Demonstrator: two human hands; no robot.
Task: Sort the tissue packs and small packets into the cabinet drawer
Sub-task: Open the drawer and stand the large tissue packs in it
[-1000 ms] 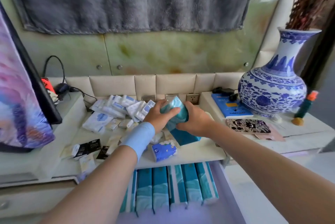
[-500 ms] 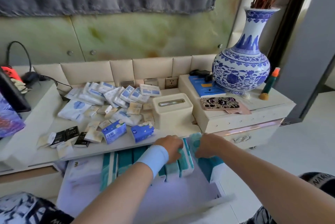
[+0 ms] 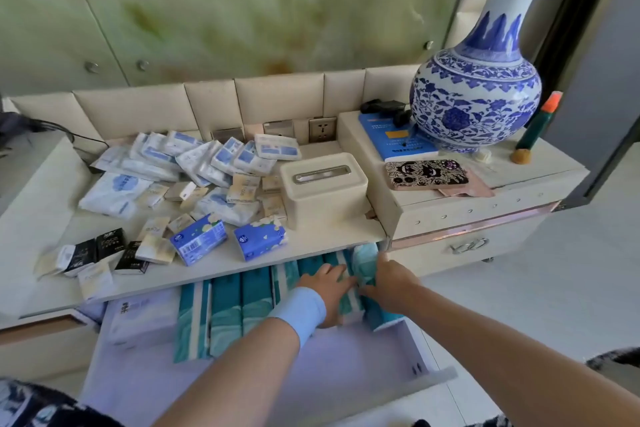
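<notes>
Inside the open drawer (image 3: pixel 408 340), the left hand (image 3: pixel 329 291) lies flat on the tissue packs (image 3: pixel 225 316); the right hand (image 3: pixel 391 284), apparently, clasps one teal pack (image 3: pixel 363 258).

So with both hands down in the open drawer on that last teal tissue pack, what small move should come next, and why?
Probably press the crumpled teal tissue pack down level with the row of teal packs. It stands higher at the right end of the white drawer, the right hand on it, the left hand bracing its neighbours. Then let go.
</notes>
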